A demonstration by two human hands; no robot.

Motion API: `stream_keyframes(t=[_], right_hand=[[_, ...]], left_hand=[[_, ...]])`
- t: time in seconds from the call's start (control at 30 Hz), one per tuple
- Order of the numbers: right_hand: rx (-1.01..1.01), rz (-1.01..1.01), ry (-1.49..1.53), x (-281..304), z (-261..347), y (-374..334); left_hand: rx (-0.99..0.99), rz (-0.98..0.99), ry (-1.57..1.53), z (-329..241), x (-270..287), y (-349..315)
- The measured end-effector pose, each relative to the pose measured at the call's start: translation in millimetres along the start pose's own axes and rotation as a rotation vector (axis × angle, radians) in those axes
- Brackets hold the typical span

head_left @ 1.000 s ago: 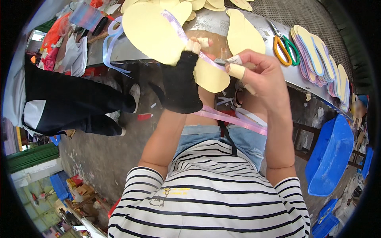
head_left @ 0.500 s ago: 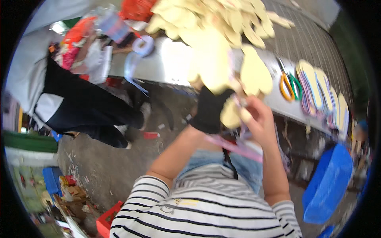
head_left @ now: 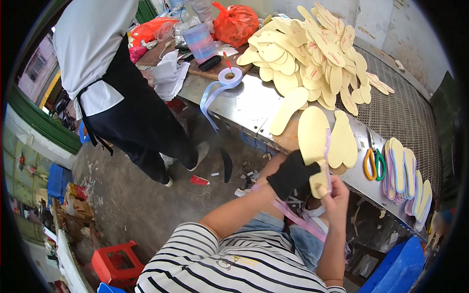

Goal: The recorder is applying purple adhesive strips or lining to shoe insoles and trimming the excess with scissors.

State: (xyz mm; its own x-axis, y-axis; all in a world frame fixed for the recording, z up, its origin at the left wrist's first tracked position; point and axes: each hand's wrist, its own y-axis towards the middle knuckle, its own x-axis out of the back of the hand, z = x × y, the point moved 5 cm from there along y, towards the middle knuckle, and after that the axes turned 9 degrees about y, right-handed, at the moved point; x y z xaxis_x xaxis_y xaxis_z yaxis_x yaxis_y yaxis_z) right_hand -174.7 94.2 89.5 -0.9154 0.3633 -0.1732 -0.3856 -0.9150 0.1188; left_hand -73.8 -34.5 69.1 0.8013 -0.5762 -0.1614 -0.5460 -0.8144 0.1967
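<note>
My left hand (head_left: 292, 178), in a black glove, is closed on a pale yellow insole (head_left: 313, 136) held at the table's near edge. A narrow lilac ribbon (head_left: 328, 144) runs along the insole's right edge. At the insole's near end, my bare right hand (head_left: 336, 199) pinches the ribbon; its fingertips touch the insole. A length of pink ribbon (head_left: 304, 222) hangs slack across my lap. Just beyond my right hand, loose insoles (head_left: 343, 141) lie on the metal table (head_left: 244, 105).
A big heap of insoles (head_left: 312, 53) covers the table's far part. To the right are scissors (head_left: 373, 158) with orange and green handles and stacked, edged insoles (head_left: 400, 166). A ribbon roll (head_left: 230, 77) lies further left. A co-worker in a black apron (head_left: 137, 105) stands at left; a red stool (head_left: 116, 263) is behind.
My view has tilted up, so the table and co-worker show more fully. Both hands still hold the insole and ribbon, with the right hand now at the insole's near end.
</note>
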Motion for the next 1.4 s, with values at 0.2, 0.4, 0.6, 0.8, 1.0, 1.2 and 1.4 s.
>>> stream_keyframes(t=[0.2,0.4,0.6,0.8,1.0,1.2,1.4], right_hand=[[-0.15,0.217,-0.388,28,28,8],[0.259,0.58,-0.666,-44,44,-1],[-0.127,0.393,-0.327,10,14,6],[-0.363,0.577,-0.084,15,-9,-4],[-0.517,0.555,-0.009,33,3,-4],[-0.636,0.674,0.218,20,-44,-7],[-0.342,0.603,-0.151,37,55,40]], left_hand=[[-0.672,0.042,1.12,-126,9,-18],[0.164,1.362,1.283,-27,-7,-38],[0.26,1.13,0.911,-29,7,-62],[0.102,1.131,1.038,-39,7,-47],[0.044,1.219,1.06,-48,-6,-43],[-0.11,1.272,1.199,-81,-16,-33],[-0.007,1.268,1.348,-83,-19,-24]])
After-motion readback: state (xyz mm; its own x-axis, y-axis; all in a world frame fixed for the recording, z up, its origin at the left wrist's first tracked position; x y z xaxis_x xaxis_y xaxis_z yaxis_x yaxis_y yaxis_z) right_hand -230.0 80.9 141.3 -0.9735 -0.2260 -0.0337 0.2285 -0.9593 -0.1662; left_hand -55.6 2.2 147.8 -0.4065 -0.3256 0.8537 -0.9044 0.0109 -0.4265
